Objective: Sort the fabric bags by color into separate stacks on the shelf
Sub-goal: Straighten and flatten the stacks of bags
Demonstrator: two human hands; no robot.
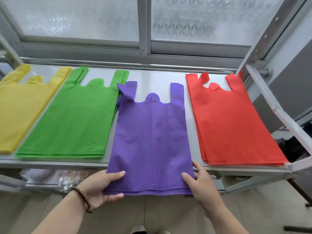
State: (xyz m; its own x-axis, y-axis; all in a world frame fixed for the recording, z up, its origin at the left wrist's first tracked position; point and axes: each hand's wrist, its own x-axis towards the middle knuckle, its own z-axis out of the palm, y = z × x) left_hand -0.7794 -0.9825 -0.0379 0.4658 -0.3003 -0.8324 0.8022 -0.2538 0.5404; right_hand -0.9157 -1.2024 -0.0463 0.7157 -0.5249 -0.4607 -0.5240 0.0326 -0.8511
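Overhanging the shelf (67, 163), the purple bags (152, 132) are pinched by left hand (99, 186) and right hand (200, 183).

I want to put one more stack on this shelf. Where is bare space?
Only narrow bare strips: between the purple stack and red stack, and behind the purple handles. Yellow stack and green stack crowd the left.

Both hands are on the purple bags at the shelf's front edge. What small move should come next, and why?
Probably slide the purple stack forward until it lies fully on the shelf. The left hand and right hand pinch its bottom corners, and that end overhangs the front edge, unlike the green stack and red stack.
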